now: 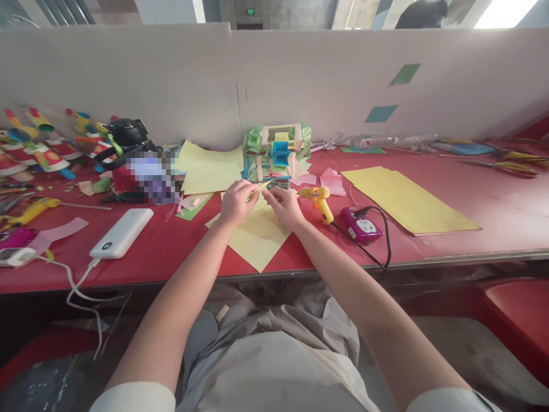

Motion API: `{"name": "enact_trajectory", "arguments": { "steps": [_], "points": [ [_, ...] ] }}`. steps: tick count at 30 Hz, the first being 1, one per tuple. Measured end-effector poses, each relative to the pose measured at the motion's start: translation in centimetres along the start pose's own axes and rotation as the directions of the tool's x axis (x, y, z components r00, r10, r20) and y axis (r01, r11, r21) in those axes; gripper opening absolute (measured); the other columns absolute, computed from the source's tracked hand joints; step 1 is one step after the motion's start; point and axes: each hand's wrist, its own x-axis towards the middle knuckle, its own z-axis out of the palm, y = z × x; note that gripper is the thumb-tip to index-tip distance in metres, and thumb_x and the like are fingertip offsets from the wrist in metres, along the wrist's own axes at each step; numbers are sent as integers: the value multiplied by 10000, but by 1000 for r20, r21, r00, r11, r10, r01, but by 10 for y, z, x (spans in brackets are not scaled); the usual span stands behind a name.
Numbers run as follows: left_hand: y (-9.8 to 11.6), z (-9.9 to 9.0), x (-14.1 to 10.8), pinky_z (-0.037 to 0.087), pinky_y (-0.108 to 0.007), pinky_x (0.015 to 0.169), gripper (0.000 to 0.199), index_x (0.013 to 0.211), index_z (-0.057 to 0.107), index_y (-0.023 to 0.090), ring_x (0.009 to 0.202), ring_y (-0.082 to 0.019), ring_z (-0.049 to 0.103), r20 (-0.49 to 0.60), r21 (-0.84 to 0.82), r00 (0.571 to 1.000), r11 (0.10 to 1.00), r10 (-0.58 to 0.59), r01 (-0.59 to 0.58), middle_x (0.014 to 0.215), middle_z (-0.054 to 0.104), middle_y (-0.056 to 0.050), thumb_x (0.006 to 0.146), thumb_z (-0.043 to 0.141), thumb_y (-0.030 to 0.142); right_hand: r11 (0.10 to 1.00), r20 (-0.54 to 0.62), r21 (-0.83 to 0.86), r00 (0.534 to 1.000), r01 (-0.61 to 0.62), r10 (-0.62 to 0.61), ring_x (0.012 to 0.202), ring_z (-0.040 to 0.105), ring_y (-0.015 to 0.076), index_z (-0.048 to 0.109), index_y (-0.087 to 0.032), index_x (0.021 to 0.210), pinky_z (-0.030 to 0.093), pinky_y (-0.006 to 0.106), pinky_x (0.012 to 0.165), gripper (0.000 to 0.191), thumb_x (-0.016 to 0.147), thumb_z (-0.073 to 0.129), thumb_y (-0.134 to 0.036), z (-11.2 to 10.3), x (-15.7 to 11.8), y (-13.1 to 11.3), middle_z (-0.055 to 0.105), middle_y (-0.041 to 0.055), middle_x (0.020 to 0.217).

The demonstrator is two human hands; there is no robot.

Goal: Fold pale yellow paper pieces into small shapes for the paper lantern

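Note:
A small folded piece of yellow paper (265, 185) is pinched between the fingertips of my left hand (238, 201) and my right hand (283, 206). Both hands are closed and close together. Beneath them a pale yellow paper sheet (261, 246) lies with one corner toward the table's front edge. Just beyond stands a paper craft (281, 151) with green folded fans, a blue folded middle and light wooden sticks. To the right of my right hand is a yellow hot glue gun (319, 200). My fingers hide part of the small piece.
A purple power socket (362, 225) with a black cord sits right of the glue gun, before yellow sheets (412, 200). On the left lie a white power bank (122, 233) with its cable and another yellow glue gun (36, 210). A black-lidded bottle (128, 134) stands behind them.

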Motion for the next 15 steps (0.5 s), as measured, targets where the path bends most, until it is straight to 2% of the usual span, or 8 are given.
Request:
{"name": "enact_trajectory", "arguments": {
  "steps": [3,8,15],
  "points": [
    [2,4,-1,476,-305,850,193,978,687,202,930,-185,608,48,-135,998,991,30,-23,931,676,-69,948,510,271,996,18,90,1000,8,-10,661,514,127,563,-184,749,398,242,607,510,895,466,-664,3,0,-2,585,15,715],
    [6,6,-3,509,-300,809,162,964,708,174,890,-175,641,37,-401,999,916,15,2,950,702,-71,874,626,282,985,-1,173,1000,23,-23,700,523,138,572,-191,785,418,254,631,469,888,500,-643,3,3,5,595,21,757],
    [6,5,-2,552,-301,821,268,982,746,167,913,-186,685,121,-574,981,796,-151,193,982,732,-86,837,685,384,983,11,172,997,67,-70,703,486,137,484,-213,761,394,263,628,380,940,459,-548,4,4,14,522,0,741]
  ]
}}
